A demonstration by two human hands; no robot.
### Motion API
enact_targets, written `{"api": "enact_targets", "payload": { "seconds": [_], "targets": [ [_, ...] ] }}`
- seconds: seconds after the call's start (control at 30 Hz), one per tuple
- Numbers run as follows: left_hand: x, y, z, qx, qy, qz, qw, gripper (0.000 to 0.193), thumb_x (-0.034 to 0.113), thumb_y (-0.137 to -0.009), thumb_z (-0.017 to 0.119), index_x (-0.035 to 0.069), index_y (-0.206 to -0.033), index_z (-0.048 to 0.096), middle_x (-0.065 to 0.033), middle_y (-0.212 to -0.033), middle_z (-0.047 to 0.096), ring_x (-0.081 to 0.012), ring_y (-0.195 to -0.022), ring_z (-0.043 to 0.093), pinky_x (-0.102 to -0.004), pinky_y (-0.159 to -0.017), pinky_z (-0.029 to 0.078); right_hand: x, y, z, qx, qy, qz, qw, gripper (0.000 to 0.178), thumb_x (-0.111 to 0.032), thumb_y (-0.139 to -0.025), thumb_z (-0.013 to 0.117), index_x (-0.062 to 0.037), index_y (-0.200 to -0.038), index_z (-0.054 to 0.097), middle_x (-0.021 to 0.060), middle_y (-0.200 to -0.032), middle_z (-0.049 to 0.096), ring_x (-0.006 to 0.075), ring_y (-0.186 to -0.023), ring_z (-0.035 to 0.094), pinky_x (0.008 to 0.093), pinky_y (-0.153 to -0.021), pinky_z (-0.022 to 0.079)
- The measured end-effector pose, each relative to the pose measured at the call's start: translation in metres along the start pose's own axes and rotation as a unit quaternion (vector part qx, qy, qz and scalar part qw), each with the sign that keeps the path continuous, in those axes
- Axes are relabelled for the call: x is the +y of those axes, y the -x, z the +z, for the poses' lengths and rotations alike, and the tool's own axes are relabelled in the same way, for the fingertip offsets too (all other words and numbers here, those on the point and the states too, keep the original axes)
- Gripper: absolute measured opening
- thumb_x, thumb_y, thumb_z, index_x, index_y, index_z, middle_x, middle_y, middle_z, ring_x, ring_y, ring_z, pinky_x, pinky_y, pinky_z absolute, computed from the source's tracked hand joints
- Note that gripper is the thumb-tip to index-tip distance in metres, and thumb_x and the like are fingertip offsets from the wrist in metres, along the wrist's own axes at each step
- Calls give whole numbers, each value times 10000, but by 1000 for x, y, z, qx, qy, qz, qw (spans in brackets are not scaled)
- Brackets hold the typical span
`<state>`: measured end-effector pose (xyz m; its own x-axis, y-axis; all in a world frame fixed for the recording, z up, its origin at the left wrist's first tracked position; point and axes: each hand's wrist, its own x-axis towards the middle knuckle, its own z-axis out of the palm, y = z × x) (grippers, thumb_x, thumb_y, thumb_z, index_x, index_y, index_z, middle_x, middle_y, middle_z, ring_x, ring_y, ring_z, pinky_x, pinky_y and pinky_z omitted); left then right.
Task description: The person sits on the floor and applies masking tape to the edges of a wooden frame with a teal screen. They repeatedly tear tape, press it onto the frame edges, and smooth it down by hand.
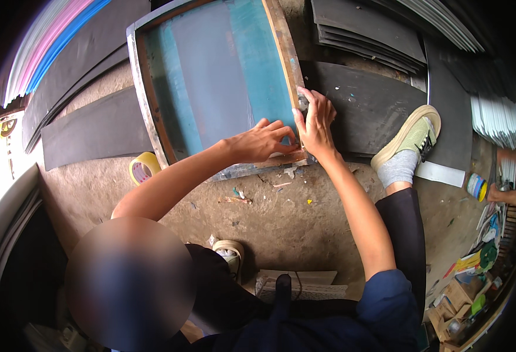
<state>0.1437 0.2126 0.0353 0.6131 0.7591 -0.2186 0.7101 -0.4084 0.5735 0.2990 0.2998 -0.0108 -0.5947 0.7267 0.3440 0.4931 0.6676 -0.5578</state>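
Note:
A wooden screen-printing frame [285, 44] lies on the floor in front of me, its mesh teal with a wide grey band down the middle. My right hand [316, 120] wraps round the frame's right rail close to the near corner, thumb along the wood. Inside that same corner, my left hand [261, 142] is closed, with the fingers bent and pressed together against the mesh beside the rail. Anything between those fingertips is too small or hidden to tell.
Black sheets [363, 88] lie right of the frame, more black sheets [97, 126] to its left. A yellow tape roll [145, 168] sits by the near left corner. My shoe [407, 138] rests at right. Another person's hand [501, 195] is by a small tin [477, 188].

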Motion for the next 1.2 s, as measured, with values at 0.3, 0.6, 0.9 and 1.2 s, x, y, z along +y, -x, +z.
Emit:
{"api": "enact_targets", "payload": {
  "seconds": [0.3,0.6,0.9,1.2],
  "targets": [
    [14,4,15,194,92,-46,976,203,98,-814,551,190,-946,674,-25,-966,499,-192,-948,448,-331,-788,357,0,-3,-3,0,7,-3,1000,463,-225,-835,576,-140,-1263,421,139,-1124,440,315,-1044,434,487,-905,293],
    [-5,-22,26,267,-2,-192,944,436,337,-589,740,144,-884,484,-52,-983,425,-266,-985,387,-457,-809,291,-1,-1,0,-3,6,2,1000,459,-237,-845,567,-141,-1267,414,142,-1142,431,318,-1057,428,491,-902,293],
    [-14,-38,19,274,76,-268,920,278,229,-626,739,148,-822,561,22,-798,477,-205,-891,445,-415,-752,301,-2,-2,-2,-13,7,-1,1000,466,-233,-850,560,-143,-1276,394,132,-1132,429,319,-1062,424,495,-914,284],
    [-36,35,33,175,-263,88,945,552,266,-827,547,343,-1347,380,88,-1343,378,-138,-1211,344,-419,-987,304,-1,-2,-2,-16,-10,8,1000,456,-249,-850,559,-147,-1269,408,130,-1135,427,317,-1063,422,492,-920,277]
  ]
}}
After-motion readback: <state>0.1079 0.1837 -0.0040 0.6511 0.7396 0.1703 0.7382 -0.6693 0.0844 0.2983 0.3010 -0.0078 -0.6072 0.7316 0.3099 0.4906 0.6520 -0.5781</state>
